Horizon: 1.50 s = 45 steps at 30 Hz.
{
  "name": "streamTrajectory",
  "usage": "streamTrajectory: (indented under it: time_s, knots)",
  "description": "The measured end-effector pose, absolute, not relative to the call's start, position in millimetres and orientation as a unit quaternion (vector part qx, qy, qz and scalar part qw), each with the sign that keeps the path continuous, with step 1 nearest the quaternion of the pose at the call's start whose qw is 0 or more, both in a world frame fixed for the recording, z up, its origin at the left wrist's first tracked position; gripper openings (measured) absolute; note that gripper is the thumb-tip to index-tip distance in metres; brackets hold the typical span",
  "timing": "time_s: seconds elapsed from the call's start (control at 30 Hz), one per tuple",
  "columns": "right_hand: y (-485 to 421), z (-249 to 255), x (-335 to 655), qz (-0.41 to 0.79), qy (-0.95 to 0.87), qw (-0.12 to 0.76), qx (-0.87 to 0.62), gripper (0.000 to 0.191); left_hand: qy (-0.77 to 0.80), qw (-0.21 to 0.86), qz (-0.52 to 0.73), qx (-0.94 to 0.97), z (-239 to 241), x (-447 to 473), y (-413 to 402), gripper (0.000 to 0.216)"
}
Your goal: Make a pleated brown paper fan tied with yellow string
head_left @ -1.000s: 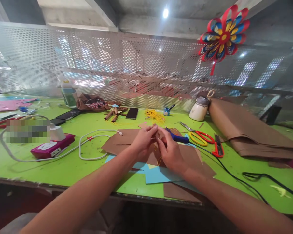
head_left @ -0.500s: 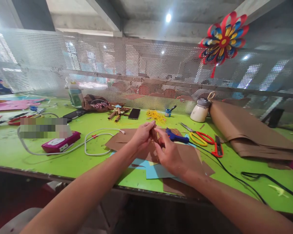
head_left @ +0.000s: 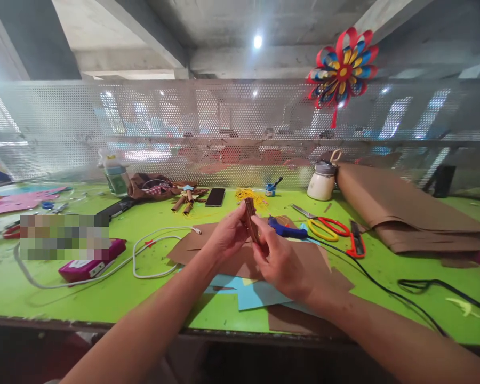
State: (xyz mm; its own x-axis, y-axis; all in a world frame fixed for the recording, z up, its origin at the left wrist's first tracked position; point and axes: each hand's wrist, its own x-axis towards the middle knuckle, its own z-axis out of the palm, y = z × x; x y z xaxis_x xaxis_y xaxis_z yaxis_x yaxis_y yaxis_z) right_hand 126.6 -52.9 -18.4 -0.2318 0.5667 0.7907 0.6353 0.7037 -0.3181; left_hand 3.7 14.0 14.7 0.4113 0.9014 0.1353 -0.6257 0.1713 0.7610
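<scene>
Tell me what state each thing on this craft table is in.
brown paper roll: rolled, held up by both hands
left hand: pinching the roll
right hand: pinching the roll
scissors: lying flat, untouched
glue gun: lying on brown sheet
phone: lying flat, screen dark
white jar: upright, lidded

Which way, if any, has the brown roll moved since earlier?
Yes: the brown roll has risen and stands upright, its top now level with the yellow threads behind.
</scene>
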Motion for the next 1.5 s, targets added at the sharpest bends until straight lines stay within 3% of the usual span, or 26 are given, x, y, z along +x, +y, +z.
streamTrajectory:
  time_s: [0.17, 0.43, 0.73, 1.13, 1.33, 1.5]
  knots:
    - [-53.3, -14.2, 129.0, -0.057, -0.783, 0.485, -0.385, 0.059, 0.180, 0.771, 0.464, 0.396, 18.8, 6.0, 8.0, 0.031]
    - [-48.2, -15.6, 130.3, -0.081, -0.764, 0.504, -0.394, 0.057, 0.160, 0.786, 0.459, 0.381, 16.6, 5.1, 5.6, 0.026]
    - [-37.4, -20.5, 139.1, -0.078, -0.750, 0.509, -0.416, 0.056, 0.180, 0.731, 0.413, 0.513, 5.5, 6.1, 9.9, 0.019]
    - [-32.5, -12.5, 143.0, 0.087, -0.711, 0.553, -0.425, 0.046, 0.226, 0.728, 0.370, 0.531, 0.8, 4.4, 18.4, 0.018]
    - [-27.9, -3.7, 155.8, 0.103, -0.653, 0.614, -0.430, 0.026, 0.177, 0.773, 0.347, 0.501, 13.2, -7.9, 21.5, 0.019]
    - [-3.3, 0.4, 182.0, 0.176, -0.566, 0.658, -0.463, 0.038, 0.130, 0.805, 0.322, 0.481, 18.2, -11.7, 21.5, 0.026]
